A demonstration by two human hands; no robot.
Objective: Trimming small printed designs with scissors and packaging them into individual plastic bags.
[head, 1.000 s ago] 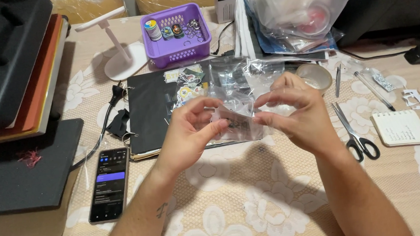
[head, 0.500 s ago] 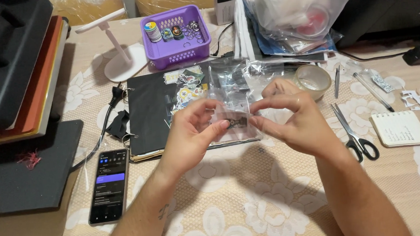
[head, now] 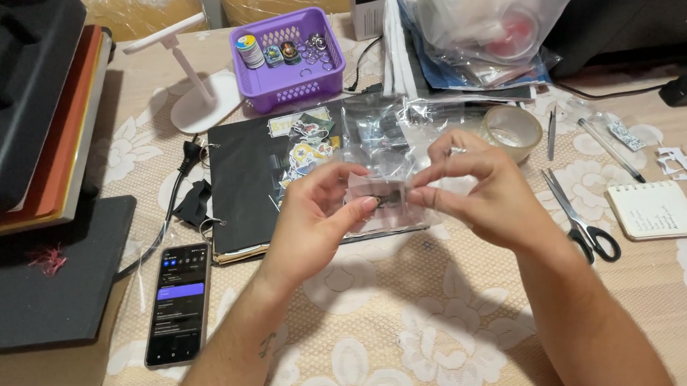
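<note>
**Both hands pinched on a small clear bag**

From my seat, the left hand (head: 313,223) has its thumb and forefinger closed on the left edge of a small clear bag (head: 382,198), the other fingers curled in under it. The right hand (head: 482,192) meets it from the other side, thumb and forefinger pinched on the bag's right edge, so I read both as holding the same bag, raised a little above the table. There is a small dark item inside the bag, too small for me to tell what it is.

Directly behind the hands lies a black binder (head: 251,183), with a scatter of stickers (head: 309,143) on its cover and more clear bags (head: 375,131) on its right part. Just right of those bags, a tape roll (head: 512,131) rests on the tablecloth (head: 415,324). Further right I see scissors (head: 579,218) with black handles, then a small notepad (head: 653,210) near the edge of view, with a pen (head: 609,149) between tape and notepad.

Behind the binder stands a purple basket (head: 288,61) with small jars in it, and to its left a white stand (head: 194,91). At lower left a phone (head: 178,302) lies screen up, lit, beside a black mat (head: 42,275). A large heat press (head: 12,102) fills the top left, and a big plastic bag (head: 492,17) sits at the top right.
</note>
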